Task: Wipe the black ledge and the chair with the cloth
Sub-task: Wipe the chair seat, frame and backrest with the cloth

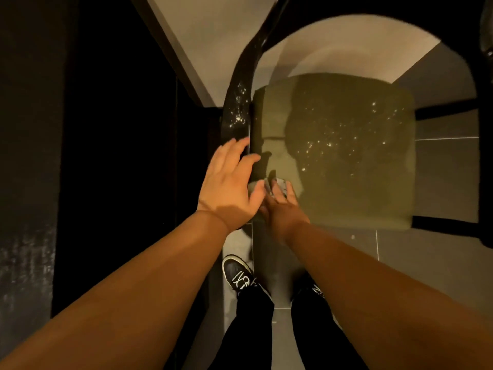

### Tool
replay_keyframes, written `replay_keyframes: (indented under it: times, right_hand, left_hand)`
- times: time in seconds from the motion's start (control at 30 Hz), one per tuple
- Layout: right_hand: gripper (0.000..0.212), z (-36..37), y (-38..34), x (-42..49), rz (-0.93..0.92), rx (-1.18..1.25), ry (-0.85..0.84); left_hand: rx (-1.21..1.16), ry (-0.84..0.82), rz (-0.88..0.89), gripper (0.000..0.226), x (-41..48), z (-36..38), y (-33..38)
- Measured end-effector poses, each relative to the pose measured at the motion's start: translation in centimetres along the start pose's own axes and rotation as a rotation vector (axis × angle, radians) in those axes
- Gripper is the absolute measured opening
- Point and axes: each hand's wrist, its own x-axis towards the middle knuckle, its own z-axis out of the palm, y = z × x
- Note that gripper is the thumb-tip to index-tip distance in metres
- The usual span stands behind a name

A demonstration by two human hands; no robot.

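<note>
ok so the right hand [281, 209] lies flat-fingered (grip not curled) on what looks like the cloth [279, 182] at the near-left corner of the chair seat [346, 156], which stretches forward-right from it, while the left hand [226, 185], grip open, hovers beside the armrest [240, 108].

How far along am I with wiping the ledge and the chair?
Done: nothing clearly; the black ledge shows pale streaks. In hand: the right hand presses what looks like a small pale cloth on the front corner of the seat, left hand open beside the black armrest. Left: droplets glint across seat and armrest.
</note>
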Motion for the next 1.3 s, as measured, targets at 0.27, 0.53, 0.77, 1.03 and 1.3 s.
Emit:
replay_keyframes:
  times: [0.27, 0.53, 0.77, 1.03, 1.3]
  right_hand:
    - [0.073, 3.4, 2.5, 2.7, -0.162, -0.207, 0.076]
    - [0.064, 1.4, 6.8, 3.5, 0.177, -0.015, 0.267]
    - [0.074, 4.2, 1.8, 3.6, -0.216, -0.115, 0.188]
    - [0.076, 3.5, 8.8, 1.0, 0.182, 0.086, 0.457]
    - [0.077, 5.7, 2.0, 4.2, -0.124, -0.095, 0.338]
  left_hand:
    - [0.196, -0.028, -0.086, 0.059, 0.9, 0.6, 1.0]
    - [0.233, -0.069, -0.104, 0.059, 1.0, 0.2, 1.4]
    - [0.244, -0.091, -0.087, 0.048, 1.0, 0.5, 1.1]
    - [0.185, -0.08, -0.104, 0.031, 0.9, 0.6, 0.9]
    - [0.209, -0.082, -0.11, 0.026, 1.0, 0.6, 0.8]
